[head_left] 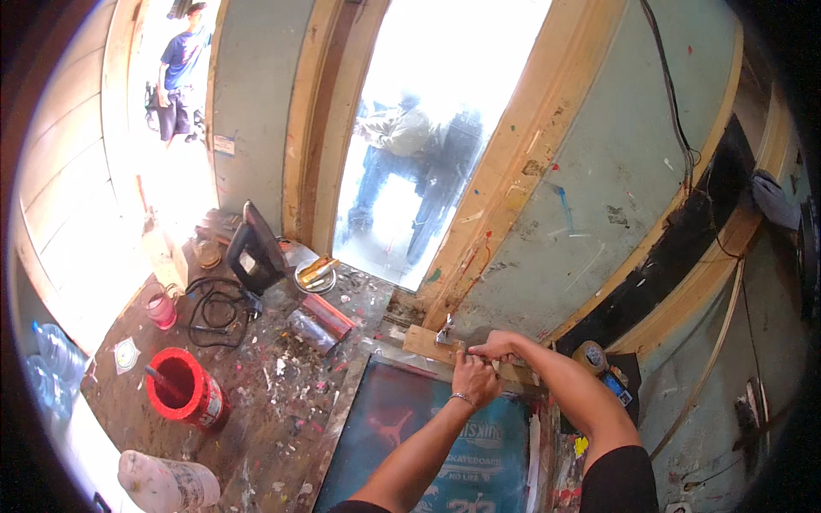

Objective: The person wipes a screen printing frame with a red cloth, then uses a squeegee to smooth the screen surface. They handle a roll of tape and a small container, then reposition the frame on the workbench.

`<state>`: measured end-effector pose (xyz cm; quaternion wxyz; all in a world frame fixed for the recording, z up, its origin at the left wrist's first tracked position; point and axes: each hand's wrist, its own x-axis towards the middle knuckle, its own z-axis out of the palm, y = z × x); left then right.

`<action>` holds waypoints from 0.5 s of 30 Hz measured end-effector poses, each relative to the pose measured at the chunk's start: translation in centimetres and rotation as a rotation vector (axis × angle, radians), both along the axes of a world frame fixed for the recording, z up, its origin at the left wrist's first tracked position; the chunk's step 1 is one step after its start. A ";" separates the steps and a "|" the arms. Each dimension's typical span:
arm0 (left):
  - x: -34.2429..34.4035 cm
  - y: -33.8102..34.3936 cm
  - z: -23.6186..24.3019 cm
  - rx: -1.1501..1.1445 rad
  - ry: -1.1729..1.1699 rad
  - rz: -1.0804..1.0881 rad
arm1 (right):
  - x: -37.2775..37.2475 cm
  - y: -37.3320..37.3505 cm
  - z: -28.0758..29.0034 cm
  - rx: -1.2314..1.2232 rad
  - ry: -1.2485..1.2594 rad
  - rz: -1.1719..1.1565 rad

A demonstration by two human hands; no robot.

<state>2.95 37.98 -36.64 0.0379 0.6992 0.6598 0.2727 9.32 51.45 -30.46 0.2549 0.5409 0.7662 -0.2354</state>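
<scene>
My left hand [476, 381], with a bracelet at its wrist, is closed at the far edge of a framed printing screen [376, 462], its fingers pressed together over a wooden strip. Close beside it, my right hand [496, 344] is closed too, fingertips almost meeting the left ones. What either hand grips is too small to make out. A metal clamp [445, 330] stands on the wooden board [419, 341] just left of my fingers. Under my forearms lies the screen's dark teal mesh, showing light lettering and a red figure.
On the stained table [265, 453] stand a red bucket [209, 402], a whitish container [171, 483], a pink cup [160, 308] and a black iron-like tool [256, 250] with a coiled cord [214, 316]. Tape rolls [590, 356] sit right of the screen. People appear beyond the doorway and window.
</scene>
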 end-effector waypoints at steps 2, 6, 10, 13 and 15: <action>-0.1 -0.3 0.2 -0.019 -0.011 -0.019 | -0.1 -0.2 -0.1 0.017 0.109 -0.114; -2.2 -2.3 0.6 0.131 -0.082 -0.073 | -0.9 0.2 -2.8 0.261 0.138 -0.107; -5.8 -8.6 2.1 0.199 -0.208 -0.236 | 1.0 2.3 -4.4 0.313 -0.045 0.131; -10.7 -18.1 4.0 0.179 -0.305 0.035 | -5.8 -5.9 1.5 0.424 -0.196 -0.175; -12.8 -25.5 6.1 0.214 -0.352 0.109 | -5.4 -5.4 0.8 0.546 -0.228 -0.109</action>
